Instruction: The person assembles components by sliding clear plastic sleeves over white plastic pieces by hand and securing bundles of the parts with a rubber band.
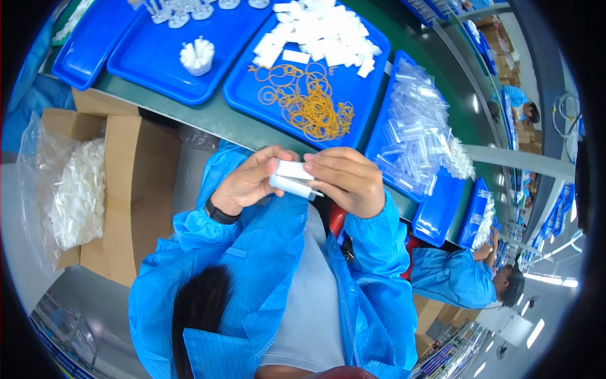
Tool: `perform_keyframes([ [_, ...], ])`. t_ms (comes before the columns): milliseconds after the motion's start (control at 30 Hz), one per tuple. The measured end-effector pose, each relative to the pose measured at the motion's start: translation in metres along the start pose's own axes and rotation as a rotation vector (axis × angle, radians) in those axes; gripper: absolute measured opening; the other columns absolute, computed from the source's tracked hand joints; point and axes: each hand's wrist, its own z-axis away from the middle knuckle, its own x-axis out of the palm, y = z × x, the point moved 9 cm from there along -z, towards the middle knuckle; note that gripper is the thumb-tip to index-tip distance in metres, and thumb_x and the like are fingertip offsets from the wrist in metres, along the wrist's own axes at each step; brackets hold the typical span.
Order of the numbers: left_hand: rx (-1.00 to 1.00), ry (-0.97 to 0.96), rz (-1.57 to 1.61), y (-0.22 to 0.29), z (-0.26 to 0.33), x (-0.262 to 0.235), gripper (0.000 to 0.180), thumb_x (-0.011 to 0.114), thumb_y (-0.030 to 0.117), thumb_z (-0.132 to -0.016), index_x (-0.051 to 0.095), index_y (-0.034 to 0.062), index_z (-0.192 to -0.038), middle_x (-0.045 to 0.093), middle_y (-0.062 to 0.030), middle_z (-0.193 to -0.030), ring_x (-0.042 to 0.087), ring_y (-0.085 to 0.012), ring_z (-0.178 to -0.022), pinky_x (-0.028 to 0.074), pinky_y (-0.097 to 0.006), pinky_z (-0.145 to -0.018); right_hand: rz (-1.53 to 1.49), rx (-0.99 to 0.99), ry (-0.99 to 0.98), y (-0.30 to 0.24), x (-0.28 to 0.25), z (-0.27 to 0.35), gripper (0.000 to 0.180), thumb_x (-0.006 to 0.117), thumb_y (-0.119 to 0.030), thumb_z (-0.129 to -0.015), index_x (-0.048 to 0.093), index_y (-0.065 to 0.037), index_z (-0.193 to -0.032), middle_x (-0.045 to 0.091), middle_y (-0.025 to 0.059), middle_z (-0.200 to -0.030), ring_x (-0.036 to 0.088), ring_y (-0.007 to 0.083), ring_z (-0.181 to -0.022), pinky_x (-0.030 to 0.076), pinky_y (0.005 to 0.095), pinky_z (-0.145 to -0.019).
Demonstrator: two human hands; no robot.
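Just in front of my chest I hold a small bundle of white rectangular pieces (294,169). One piece seems to lie above another, with a bluish, partly clear part along the lower side. My left hand (254,177), with a dark band at its wrist, grips the left end between thumb and fingers. On the other end, the fingers of my right hand (349,177) close from above and from the side. A thin pale tip sticks out under the right fingers; what it belongs to I cannot make out. The right palm is hidden.
Beyond my hands, a blue tray (237,95) holds white blocks (315,31) and yellow-brown rubber bands (315,114). Clear plastic tubes (413,126) fill a tray to the right. A cup of white sticks (197,57) stands left. An open carton (142,196) holds bagged white parts. A co-worker (454,275) sits right.
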Motion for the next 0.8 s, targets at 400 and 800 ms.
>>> perform_keyframes([
  [400,-0.019,0.028,-0.278,0.035,-0.004,0.029,0.067,0.062,0.018,-0.088,0.030,-0.0001,-0.144,0.046,-0.0183,-0.136,0.055,-0.0288,-0.118,0.056,-0.038,-0.086,0.785,0.422,0.020,0.072,-0.086,0.058,0.031,0.069,-0.005,-0.073,0.071,-0.014,-0.103,0.063,0.0070,-0.110,0.052,0.0306,-0.110,0.039,0.0426,-0.095],
  [800,-0.110,0.072,-0.263,0.010,-0.008,0.035,0.065,0.059,0.011,-0.088,0.029,0.0003,-0.145,0.044,-0.0173,-0.138,0.049,-0.0292,-0.125,0.050,-0.043,-0.095,0.901,0.392,-0.224,0.109,-0.076,0.069,0.035,0.079,-0.014,-0.064,0.071,-0.012,-0.098,0.061,0.0051,-0.102,0.052,0.0284,-0.105,0.041,0.0404,-0.088],
])
